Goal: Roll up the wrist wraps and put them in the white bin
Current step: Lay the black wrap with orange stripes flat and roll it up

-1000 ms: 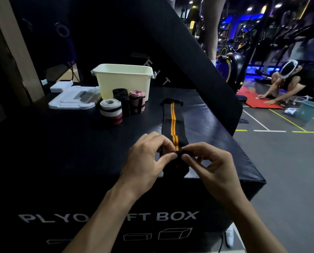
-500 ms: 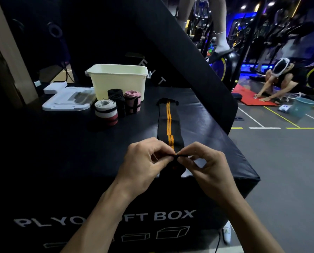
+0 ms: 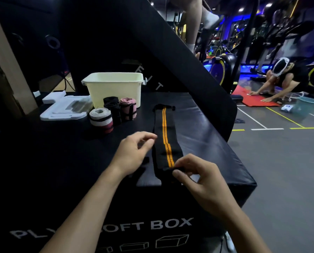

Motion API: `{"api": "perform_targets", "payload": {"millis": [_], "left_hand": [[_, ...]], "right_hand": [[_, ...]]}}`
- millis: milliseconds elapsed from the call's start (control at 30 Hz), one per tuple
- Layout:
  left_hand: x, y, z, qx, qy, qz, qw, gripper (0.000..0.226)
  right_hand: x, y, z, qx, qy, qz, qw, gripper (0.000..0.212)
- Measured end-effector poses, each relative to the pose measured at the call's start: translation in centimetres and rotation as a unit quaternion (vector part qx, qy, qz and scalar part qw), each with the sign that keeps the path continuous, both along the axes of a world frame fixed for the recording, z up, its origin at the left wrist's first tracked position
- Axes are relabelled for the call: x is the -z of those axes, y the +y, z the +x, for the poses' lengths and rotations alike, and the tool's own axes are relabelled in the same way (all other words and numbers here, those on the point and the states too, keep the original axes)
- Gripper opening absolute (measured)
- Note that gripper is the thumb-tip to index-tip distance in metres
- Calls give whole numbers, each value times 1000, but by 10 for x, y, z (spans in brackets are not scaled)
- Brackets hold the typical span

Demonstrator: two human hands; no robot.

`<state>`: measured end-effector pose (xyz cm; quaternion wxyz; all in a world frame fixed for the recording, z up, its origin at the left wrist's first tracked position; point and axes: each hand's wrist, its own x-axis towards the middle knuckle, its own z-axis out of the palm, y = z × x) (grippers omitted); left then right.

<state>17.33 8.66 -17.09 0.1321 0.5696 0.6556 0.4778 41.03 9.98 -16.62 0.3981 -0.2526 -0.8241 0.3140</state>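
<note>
Wrist wrap [image 3: 166, 141] near end hidden under right hand [image 3: 202, 181] fingers

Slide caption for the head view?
Right hand pinches black orange-striped wrist wrap; left hand open beside it.

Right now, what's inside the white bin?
Only the white bin outer wall, rim and a strip of bare far inner wall show. Its floor is hidden by the near wall. Three rolled wrist wraps stand outside, in front of it.
</note>
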Motion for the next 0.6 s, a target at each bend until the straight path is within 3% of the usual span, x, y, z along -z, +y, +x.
{"api": "perform_targets", "payload": {"millis": [67,167,300,400,600], "left_hand": [[3,17,-6,-61,-10,-74,995,12],[3,40,-5,-73,-30,-147,986,16],[-7,67,7,-78,-90,-171,978,38],[-11,74,18,-44,-197,-147,968,52],[-7,72,23,-5,-74,-175,982,46]], "right_hand": [[1,1,1,1,1,-11,1000,15],[4,4,-1,4,9,-22,1000,11],[6,7,-4,5,18,-40,999,7],[6,9,-1,1,30,-62,998,8],[6,11,7,-4,37,-71,997,8]]}}
